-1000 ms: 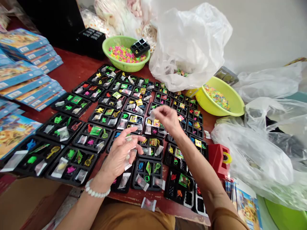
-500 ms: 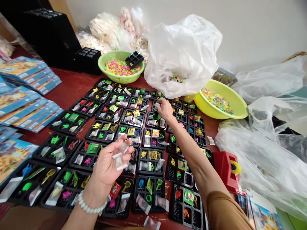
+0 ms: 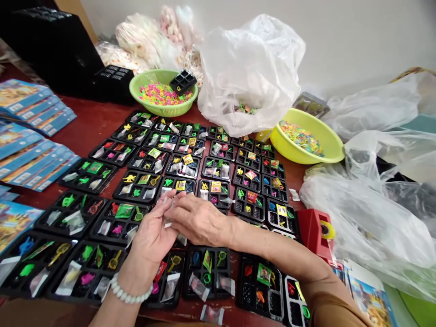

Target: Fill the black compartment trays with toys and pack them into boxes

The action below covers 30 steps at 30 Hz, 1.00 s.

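The half-curled left hand (image 3: 154,231) holds a small clear plastic packet (image 3: 167,223) (mostly hidden); the right hand (image 3: 200,221) bends over it, grip unclear. Black plastic compartment trays (image 3: 247,286) surround them on the dark-red worktop (image 3: 98,110).

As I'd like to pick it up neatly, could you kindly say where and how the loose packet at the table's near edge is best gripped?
I'd pinch the packet by its flat right end, from the right: pinkish contents sit mid-packet, and a tray lies beyond its far side.
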Tool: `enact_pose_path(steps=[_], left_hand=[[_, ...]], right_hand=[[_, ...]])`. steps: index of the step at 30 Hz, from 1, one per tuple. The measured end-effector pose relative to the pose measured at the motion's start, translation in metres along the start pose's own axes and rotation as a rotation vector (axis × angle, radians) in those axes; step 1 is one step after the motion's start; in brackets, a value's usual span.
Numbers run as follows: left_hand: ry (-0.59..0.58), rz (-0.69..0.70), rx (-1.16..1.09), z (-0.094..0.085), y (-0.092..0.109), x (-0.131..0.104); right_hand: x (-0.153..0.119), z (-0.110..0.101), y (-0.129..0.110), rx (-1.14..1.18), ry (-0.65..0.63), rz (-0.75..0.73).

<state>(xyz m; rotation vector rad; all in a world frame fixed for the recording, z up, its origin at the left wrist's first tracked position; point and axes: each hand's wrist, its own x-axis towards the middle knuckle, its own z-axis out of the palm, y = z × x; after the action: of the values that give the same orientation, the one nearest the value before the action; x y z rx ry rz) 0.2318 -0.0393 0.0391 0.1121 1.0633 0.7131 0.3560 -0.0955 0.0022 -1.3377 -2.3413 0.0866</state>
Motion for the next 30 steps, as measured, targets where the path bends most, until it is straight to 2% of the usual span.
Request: enact_pose_path(steps=[4, 7, 9, 12, 14, 17, 19, 22, 26, 30], left_hand=[[0.001, -0.068, -0.023, 0.004, -0.001, -0.001], [-0.036, -0.096, -0.058, 0.003, 0.0, 0.0], [-0.065, -0.045, -0.074, 0.001, 0.002, 0.003], [-0.028, 0.065, -0.054, -0.003, 0.007, 0.005], [0.03, 0.107, -0.025, -0.006, 0.012, 0.003], [0.073, 0.131, 0.01, -0.01, 0.02, -0.001], [0.1, 0.139, 0.02, -0.011, 0.025, -0.005], [0.163, 0.138, 0.026, -0.012, 0.033, -0.008], [0.262, 0.121, 0.055, -0.014, 0.042, -0.007], [0.285, 0.101, 0.062, -0.015, 0.047, -0.004]], right_hand=[[-0.003, 0.005, -0.006, -0.241, 0.099, -0.053], [-0.003, 0.005, -0.002, -0.152, 0.209, -0.033], [-0.003, -0.002, 0.009, -0.005, 0.286, 0.001], [-0.008, -0.024, 0.049, 0.167, 0.352, 0.178], [-0.014, -0.042, 0.091, 0.189, 0.365, 0.435], [-0.026, -0.059, 0.158, 0.016, 0.369, 0.833], [-0.032, -0.06, 0.192, -0.114, 0.298, 0.972], [-0.038, -0.049, 0.219, -0.158, 0.211, 1.007], [-0.043, -0.038, 0.227, -0.145, 0.147, 1.003], [-0.034, -0.043, 0.237, -0.182, 0.151, 1.007]])
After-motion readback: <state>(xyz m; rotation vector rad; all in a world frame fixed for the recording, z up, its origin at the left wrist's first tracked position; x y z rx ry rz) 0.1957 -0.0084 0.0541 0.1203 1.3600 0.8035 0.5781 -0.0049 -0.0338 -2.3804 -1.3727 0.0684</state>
